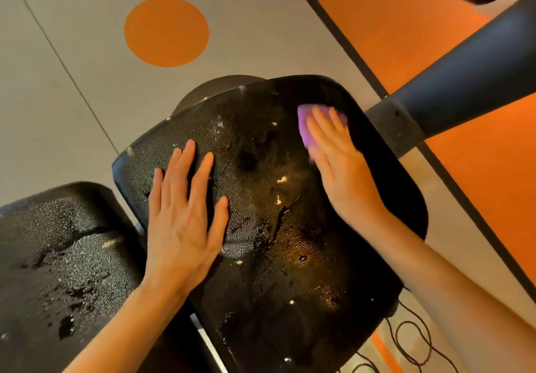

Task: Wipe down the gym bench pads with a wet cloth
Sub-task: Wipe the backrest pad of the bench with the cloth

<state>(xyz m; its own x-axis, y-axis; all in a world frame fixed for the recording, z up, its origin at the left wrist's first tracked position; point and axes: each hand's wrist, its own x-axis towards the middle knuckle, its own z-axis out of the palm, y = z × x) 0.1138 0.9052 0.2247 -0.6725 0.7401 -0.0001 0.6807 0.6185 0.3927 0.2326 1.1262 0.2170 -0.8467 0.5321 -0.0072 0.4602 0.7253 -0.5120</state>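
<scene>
The large bench pad fills the middle of the view, black, pebbled and wet, with pale specks on it. On its near left part the left hand lies flat, fingers straight and spread, holding nothing — beside that edge sits a second wet pad. Toward its far right corner the right hand presses a purple cloth down with straight fingers — beyond lies grey floor with orange circles.
</scene>
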